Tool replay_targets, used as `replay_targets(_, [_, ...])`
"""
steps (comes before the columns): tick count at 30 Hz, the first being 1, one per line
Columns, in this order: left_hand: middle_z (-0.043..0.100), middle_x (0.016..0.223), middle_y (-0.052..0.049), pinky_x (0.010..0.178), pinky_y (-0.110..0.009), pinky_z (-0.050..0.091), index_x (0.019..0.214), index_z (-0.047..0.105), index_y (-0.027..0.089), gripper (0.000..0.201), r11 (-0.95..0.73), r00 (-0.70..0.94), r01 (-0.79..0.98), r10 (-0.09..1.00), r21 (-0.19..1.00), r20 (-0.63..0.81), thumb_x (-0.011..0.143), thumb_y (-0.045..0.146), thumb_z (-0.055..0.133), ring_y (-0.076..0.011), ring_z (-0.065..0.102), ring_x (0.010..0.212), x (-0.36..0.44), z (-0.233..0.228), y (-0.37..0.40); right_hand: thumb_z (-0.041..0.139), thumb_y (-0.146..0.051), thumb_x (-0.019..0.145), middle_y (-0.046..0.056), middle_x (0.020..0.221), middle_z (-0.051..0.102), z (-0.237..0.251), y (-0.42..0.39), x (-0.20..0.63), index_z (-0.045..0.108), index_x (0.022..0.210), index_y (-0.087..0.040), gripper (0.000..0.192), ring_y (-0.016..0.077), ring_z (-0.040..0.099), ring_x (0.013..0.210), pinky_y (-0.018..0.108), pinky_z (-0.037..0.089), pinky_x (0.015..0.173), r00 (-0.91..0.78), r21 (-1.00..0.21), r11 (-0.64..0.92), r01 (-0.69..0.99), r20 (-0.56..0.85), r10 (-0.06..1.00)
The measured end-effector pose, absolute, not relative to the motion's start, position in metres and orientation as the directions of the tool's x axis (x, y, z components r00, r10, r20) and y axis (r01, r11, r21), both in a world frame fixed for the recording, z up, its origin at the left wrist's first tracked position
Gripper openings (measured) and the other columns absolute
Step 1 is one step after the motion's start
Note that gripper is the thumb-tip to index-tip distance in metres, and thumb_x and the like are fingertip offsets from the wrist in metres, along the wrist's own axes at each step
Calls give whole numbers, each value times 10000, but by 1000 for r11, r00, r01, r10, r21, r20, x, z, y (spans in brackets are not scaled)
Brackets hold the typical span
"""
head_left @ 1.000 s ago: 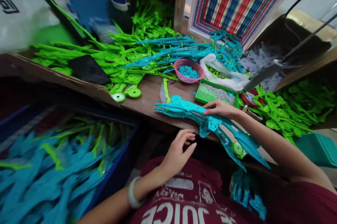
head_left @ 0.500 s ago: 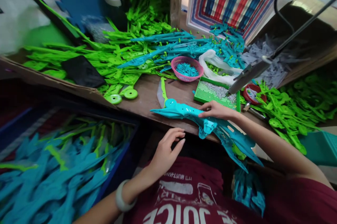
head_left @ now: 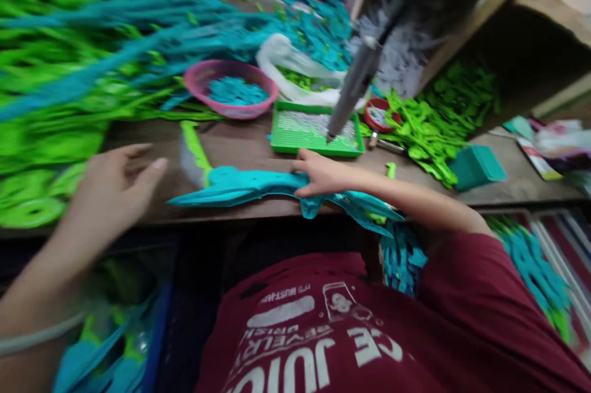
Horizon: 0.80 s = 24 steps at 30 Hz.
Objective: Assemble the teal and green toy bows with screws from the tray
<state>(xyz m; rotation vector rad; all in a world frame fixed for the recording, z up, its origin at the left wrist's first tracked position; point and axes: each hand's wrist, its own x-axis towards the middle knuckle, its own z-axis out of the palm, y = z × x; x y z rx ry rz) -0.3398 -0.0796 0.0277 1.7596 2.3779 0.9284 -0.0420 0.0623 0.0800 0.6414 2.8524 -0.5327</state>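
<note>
A long teal plastic toy part [head_left: 240,186] with pointed, wing-like ends lies along the front edge of the bench. At its left end a lime-green arm with a clear blade [head_left: 197,153] stands up from it. My right hand [head_left: 321,172] grips the teal part near its middle, thumb and fingers over the upper edge. My left hand [head_left: 111,186], blurred, hovers at the left over the bench edge. Its fingers are apart and hold nothing, close to flat green parts [head_left: 32,211]. Beyond my right hand sits a green tray [head_left: 318,148] of small silvery pieces.
A grey screwdriver-like tool [head_left: 353,91] hangs tip down over the tray. Behind are a pink basket [head_left: 198,82] of teal bits, a white bag [head_left: 281,51], and heaped green parts [head_left: 46,54]. A red dish [head_left: 382,125] and teal box [head_left: 478,166] stand right. Lower left is a bin [head_left: 159,331].
My left hand has moved left, away from the teal part towards the green parts. My right hand stays on the part, which now lies more level along the edge. The view has shifted right.
</note>
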Motion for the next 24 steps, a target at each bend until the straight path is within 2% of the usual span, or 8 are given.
replay_targets(5, [561,1390,-293,1093,-612,431,1321,585,38,678,-194,21,941,853,278,522,959,604,488,-434,509,1342,-298,31,-70,642,-296,905,127,1067,577,92,61,-43,672,1033,-47,281,186,532,851,296,466,807,-831,-234,813,533,-325,451])
replay_targets(12, [442,1531,-275,1067,-567,459,1525,307,162,716,-517,425,855,744,41,516,942,368,668,-421,458,1417,-231,19,-78,721,-367,872,122,1125,578,84,57,-45,673,1052,-83,339,262,551,1048,353,479,901,-807,-188,803,566,-328,492])
replay_targets(15, [424,1547,-288,1092,-558,436,1539,320,146,665,-553,466,831,744,51,479,967,316,615,-420,410,1456,-209,7,-64,687,-367,916,124,1156,589,105,56,-24,650,1150,-109,350,247,577,1052,344,482,896,-811,-186,798,573,-271,519])
replay_targets(17, [467,1523,-283,1080,-569,435,1511,409,144,572,-541,466,838,779,74,420,984,299,565,-429,449,1427,-200,1,-54,651,-353,947,127,1141,610,124,49,11,644,1142,-121,303,243,601,1037,347,479,884,-764,-135,753,644,-166,624])
replay_targets(19, [531,1466,-288,1044,-579,448,1466,495,125,497,-500,444,861,825,87,350,1000,298,513,-444,516,1364,-196,-1,-46,629,-353,957,140,1048,644,137,34,60,659,1004,-113,246,265,625,984,368,481,841,-614,-17,615,788,-83,785])
replay_targets(21, [558,1429,-304,1007,-585,460,1435,536,100,484,-434,388,895,871,100,303,1008,320,486,-462,551,1315,-196,0,-40,668,-410,924,126,877,662,133,12,111,652,861,-123,294,269,641,850,371,482,753,-435,56,446,893,-141,889])
replay_targets(22, [557,1428,-305,1001,-589,460,1428,545,95,488,-398,353,910,890,115,288,1006,333,486,-468,552,1308,-197,1,-39,679,-441,911,108,805,663,125,0,134,648,837,-133,319,261,643,784,361,482,705,-352,29,366,930,-214,911])
replay_targets(24, [558,1435,-291,1022,-593,449,1414,558,100,487,-348,301,925,916,154,267,998,343,496,-463,545,1318,-201,5,-39,726,-407,878,95,870,702,98,-23,168,651,966,-140,291,236,664,773,331,503,680,-314,-179,271,946,-287,905])
